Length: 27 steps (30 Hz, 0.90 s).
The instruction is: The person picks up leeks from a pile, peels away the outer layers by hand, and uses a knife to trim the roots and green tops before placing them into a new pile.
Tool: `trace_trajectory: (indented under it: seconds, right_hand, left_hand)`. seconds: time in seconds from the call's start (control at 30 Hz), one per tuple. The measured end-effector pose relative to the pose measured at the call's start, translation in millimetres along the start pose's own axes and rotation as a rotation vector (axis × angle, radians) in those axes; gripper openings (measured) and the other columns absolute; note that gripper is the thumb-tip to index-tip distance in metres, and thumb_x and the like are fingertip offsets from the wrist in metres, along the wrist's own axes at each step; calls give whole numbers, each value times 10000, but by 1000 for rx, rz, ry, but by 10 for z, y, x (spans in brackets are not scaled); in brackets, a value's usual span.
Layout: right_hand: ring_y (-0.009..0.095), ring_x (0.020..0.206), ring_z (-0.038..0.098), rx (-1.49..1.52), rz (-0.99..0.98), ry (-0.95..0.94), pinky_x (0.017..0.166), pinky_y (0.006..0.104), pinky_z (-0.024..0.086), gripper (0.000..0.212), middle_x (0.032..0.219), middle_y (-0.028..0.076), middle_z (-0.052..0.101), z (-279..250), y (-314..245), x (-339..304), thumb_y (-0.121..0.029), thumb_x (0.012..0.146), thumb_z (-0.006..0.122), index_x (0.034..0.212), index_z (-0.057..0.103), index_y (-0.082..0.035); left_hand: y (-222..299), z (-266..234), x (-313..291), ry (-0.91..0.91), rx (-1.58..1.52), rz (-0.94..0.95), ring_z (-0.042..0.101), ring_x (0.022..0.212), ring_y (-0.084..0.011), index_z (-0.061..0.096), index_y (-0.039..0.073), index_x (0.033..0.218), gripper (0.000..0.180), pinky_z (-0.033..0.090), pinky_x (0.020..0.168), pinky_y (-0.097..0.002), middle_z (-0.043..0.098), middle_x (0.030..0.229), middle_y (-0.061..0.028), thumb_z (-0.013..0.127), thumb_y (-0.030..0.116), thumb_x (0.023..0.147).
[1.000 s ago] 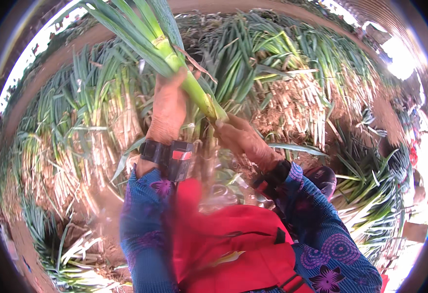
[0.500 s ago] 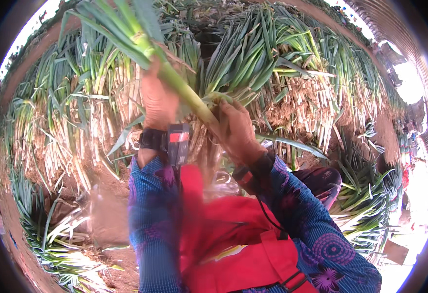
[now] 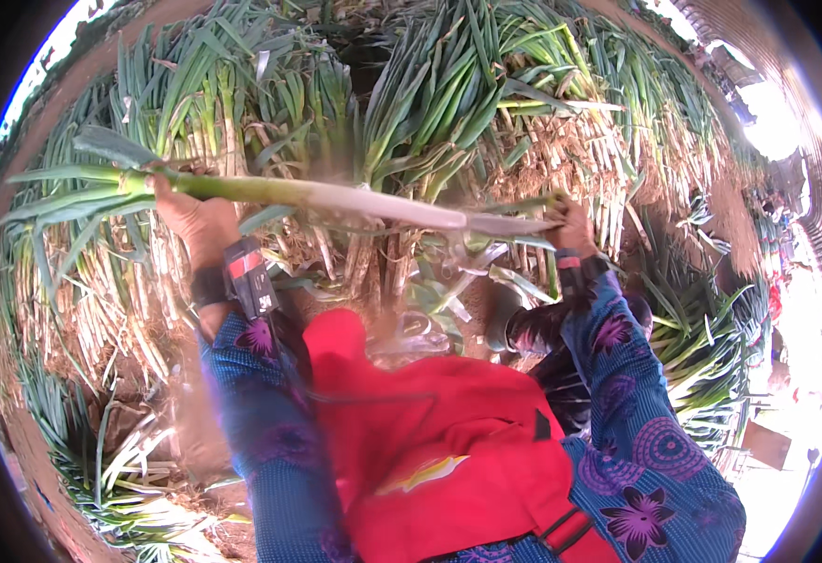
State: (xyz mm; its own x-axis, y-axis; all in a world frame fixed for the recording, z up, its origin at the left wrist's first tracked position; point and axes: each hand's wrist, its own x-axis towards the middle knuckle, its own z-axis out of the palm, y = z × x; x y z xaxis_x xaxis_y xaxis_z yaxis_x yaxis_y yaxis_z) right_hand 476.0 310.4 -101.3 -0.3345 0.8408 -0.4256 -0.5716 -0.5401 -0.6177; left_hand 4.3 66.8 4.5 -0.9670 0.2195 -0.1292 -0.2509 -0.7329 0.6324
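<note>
- L hand (image 3: pixel 190 211) at approx 9 o'clock is closing round the green leafy end of a long leek (image 3: pixel 336 195); fingers wrapped, firm grip.
- R hand (image 3: pixel 570 225) at approx 2 o'clock is gripping the pale root end; looks closed on it, tho fingertips are partly hidden.
- Leek is lying near level across the upper middle of the view, stretched btwn both hands, above the red apron (image 3: pixel 429 441).
- Behind it, stacked leek bundles (image 3: pixel 448 94) are filling 10 to 2 o'clock; loose trimmings (image 3: pixel 139 469) are lying on the ground at 7 o'clock.
- A loose outer leaf (image 3: pixel 514 225) seems to be hanging off the white shaft near the R hand.
- Judgement: to do this step well, L hand should be holding steady w/o crushing the leaves, while R hand is pulling the outer skin along the shaft, not across it.
- Keeping the stalk taut & level should be stopping it from snapping at the white part.
</note>
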Motion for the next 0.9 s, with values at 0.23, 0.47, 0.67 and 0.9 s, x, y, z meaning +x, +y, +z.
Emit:
trace_trajectory:
  seconds: [0.23,0.47,0.67,0.9]
  right_hand:
    - [168,647,575,-655,58,246,588,363,466,267,701,33,601,-861,-1090,-113,-320,927,515,970,635,-85]
    - [253,1051,598,-1832,-62,-233,935,350,474,382,1240,136,583,446,11,-329,-257,939,523,1278,526,-81]
    - [184,915,607,-1409,-66,-626,789,318,508,450,1047,116,631,1484,1190,-1087,-275,893,621,1262,526,-35]
    - [133,738,558,-1116,153,-545,652,270,474,429,913,33,599,1326,1285,-1305,-234,859,657,1207,546,-8]
  left_hand:
    - [174,-345,69,-336,1030,697,556,780,-186,520,63,985,244,470,757,-375,565,838,-52,567,289,905]
    - [-246,281,-613,-410,-6,-337,523,994,-293,476,22,1163,403,442,856,-433,538,1002,-121,612,217,839]
    - [-550,239,-618,-406,-82,-397,543,805,-239,529,48,1027,255,467,723,-384,552,916,-84,564,190,818]
    - [-639,270,-691,-578,-99,-548,573,958,-299,482,21,1149,367,471,874,-477,568,1013,-120,486,116,794]
